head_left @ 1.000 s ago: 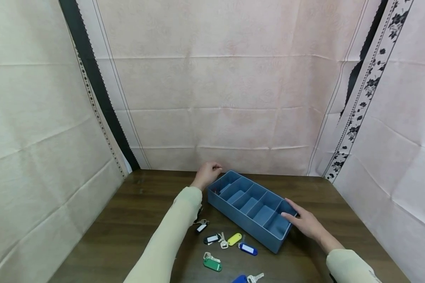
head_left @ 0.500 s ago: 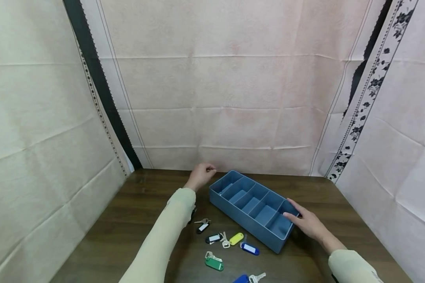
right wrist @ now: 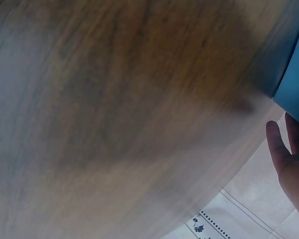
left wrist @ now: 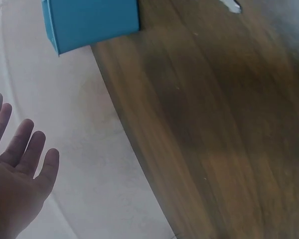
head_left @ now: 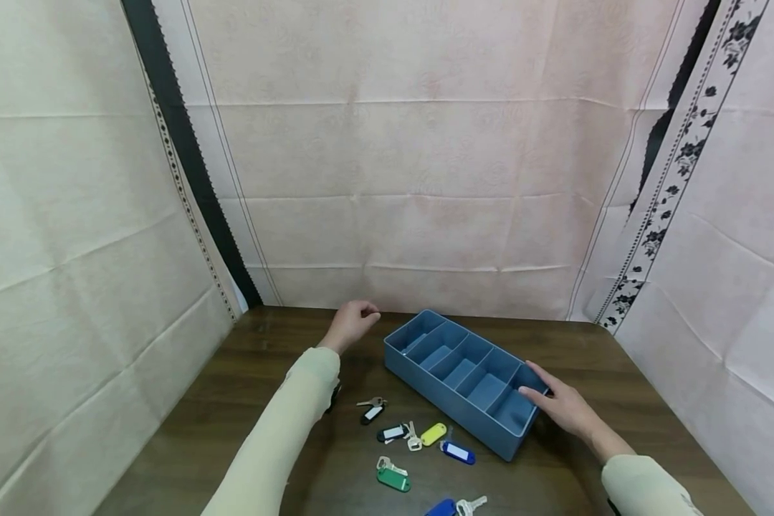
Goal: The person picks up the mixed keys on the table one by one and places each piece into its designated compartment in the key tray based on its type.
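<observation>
A blue divided box [head_left: 448, 390] lies at an angle on the table, its row of compartments facing up. My right hand [head_left: 564, 408] holds its right end, thumb and index finger at the rim; in the right wrist view, fingertips touch the box's outside. Left of the box, apart from it, my left hand [head_left: 350, 324] hovers near the table's back edge, fingers loosely bent and holding nothing. A tiny pale spot shows in the leftmost compartment, too small to identify. Keys with black tags [head_left: 373, 413], a yellow tag [head_left: 434, 434], a blue tag [head_left: 457, 452] and a green tag [head_left: 393, 479] lie in front.
Another key [head_left: 471, 506] with a blue tag lies at the bottom of the head view, partly cut off. The brown wooden table [head_left: 232, 401] ends at a pale cloth [head_left: 413, 215] hung behind it. More cloth hangs at both sides.
My left hand has moved left, away from the box's left end. A small dark reddish thing seen earlier in the leftmost compartment no longer shows. The right hand keeps its hold.
</observation>
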Demonstrator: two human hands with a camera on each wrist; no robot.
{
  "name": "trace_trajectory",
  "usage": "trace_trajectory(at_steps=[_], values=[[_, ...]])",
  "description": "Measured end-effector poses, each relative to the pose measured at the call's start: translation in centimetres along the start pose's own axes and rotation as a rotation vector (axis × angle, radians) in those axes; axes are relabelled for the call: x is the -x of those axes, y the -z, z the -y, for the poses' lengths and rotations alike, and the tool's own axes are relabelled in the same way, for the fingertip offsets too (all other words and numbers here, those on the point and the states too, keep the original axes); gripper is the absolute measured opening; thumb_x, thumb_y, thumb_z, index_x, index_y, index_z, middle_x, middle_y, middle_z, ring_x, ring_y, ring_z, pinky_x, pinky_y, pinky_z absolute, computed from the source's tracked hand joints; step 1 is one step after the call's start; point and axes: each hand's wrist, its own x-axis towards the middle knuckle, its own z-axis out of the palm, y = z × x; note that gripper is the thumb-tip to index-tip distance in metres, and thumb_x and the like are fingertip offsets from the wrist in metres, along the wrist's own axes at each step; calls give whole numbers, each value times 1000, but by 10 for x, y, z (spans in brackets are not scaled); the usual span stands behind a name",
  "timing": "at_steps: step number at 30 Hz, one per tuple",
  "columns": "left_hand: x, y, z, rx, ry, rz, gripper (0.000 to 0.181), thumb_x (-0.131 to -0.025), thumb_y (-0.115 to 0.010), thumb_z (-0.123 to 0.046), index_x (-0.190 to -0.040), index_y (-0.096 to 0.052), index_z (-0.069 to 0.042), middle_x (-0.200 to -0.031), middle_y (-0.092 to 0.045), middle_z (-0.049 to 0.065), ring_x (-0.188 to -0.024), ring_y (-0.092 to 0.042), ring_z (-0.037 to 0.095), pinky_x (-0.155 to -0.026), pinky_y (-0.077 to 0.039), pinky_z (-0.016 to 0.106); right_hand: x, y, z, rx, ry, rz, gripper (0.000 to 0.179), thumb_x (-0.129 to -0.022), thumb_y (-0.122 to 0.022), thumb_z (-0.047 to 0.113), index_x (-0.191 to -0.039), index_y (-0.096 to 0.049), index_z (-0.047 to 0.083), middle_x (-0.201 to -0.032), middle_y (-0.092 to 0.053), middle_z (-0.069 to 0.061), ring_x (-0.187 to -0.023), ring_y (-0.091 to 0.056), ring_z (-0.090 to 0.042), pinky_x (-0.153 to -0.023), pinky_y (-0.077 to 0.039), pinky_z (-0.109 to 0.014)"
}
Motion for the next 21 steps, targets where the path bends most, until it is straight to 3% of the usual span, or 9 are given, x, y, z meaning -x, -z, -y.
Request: trace_trajectory(at_steps=[12,21], values=[[24,6,20,21,67,49,19,-97,-66,-22,-111,-71,-10,-111,-66,5,-103,-60,22,-90,-50,42,0,3,1,16,0,9,80,-98,-49,58,-159,-19,16,-155,-25,-32,-135,-27,-59,-98,-29,-75],[37,5,34,37,67,98,19,-97,-66,-24,-111,-71,-12,-107,-66,1,-98,-60,19,-88,-50,41,-1,1,2,16,-9,17,80,-98,-48,59,-159,-18,16,-155,-24,-32,-135,-27,-59,-97,-29,-75]])
